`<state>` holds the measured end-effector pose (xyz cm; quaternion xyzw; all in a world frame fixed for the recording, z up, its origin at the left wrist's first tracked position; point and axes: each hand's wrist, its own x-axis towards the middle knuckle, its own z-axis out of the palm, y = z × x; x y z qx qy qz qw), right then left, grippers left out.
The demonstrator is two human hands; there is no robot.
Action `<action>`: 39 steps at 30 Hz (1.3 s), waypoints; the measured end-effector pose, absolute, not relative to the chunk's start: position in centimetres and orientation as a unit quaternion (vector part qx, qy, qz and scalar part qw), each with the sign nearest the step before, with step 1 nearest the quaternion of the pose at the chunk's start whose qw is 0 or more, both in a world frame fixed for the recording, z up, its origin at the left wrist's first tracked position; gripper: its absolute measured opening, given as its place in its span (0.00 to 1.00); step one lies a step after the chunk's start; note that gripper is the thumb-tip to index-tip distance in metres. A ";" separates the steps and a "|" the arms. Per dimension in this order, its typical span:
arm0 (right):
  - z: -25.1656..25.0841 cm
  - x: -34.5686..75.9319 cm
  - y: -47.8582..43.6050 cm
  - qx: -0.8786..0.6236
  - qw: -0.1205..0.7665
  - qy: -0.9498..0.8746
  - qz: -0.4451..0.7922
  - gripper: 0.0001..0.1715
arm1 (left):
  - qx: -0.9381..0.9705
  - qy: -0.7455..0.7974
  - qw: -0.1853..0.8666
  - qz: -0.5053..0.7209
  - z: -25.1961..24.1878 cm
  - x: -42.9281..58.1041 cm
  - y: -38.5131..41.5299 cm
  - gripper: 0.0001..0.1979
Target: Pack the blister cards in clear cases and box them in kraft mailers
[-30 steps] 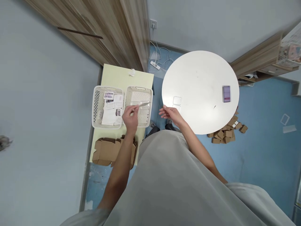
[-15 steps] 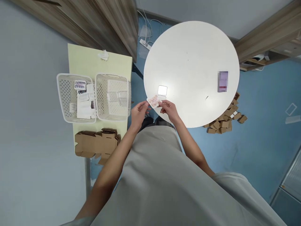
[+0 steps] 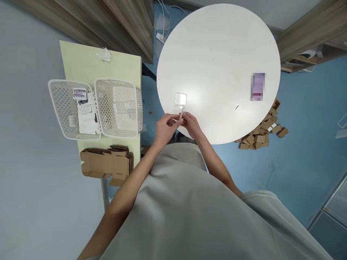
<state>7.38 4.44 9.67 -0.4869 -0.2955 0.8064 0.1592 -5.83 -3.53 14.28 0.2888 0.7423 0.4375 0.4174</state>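
Note:
My left hand [image 3: 165, 127] and my right hand [image 3: 191, 124] meet at the near edge of the round white table [image 3: 219, 47]. Both pinch a small thin clear plastic piece [image 3: 180, 115] held edge-on between their fingertips. A small clear plastic case [image 3: 180, 99] lies on the table just beyond my fingers.
To the left, a pale yellow table [image 3: 78, 57] bears two white mesh baskets: the left basket [image 3: 59, 108] with small packets and papers, the right basket [image 3: 105, 86] with clear cases. Flat cardboard boxes [image 3: 105, 164] lie near it. A phone [image 3: 257, 86] lies on the round table; folded boxes [image 3: 264, 135] litter the blue floor.
My left hand left the right basket and came over to the round table's edge to meet my right hand. The flat piece shown half a second ago now stands edge-on between both hands.

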 end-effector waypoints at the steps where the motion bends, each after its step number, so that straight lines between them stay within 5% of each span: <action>1: 9.4 7.3 4.3 -0.473 0.153 -0.288 0.819 0.22 | 0.295 0.739 0.424 0.432 14.5 -5.2 -3.3 0.16; 7: 8.5 6.8 3.2 -0.426 0.139 -0.271 0.852 0.17 | 0.301 0.765 0.398 0.407 14.0 -3.6 -3.5 0.16; 19: 5.7 9.3 2.8 -0.500 0.125 -0.378 0.769 0.28 | 0.176 0.795 0.427 0.394 7.4 -8.1 -4.9 0.20; 28: 2.1 9.2 3.1 -0.586 0.065 -0.512 0.625 0.13 | 0.171 0.806 0.489 0.286 0.3 -8.5 -3.0 0.16; 39: 0.3 7.1 4.2 -0.619 0.007 -0.557 0.554 0.14 | 0.215 0.798 0.486 0.283 -1.6 -9.3 -1.5 0.16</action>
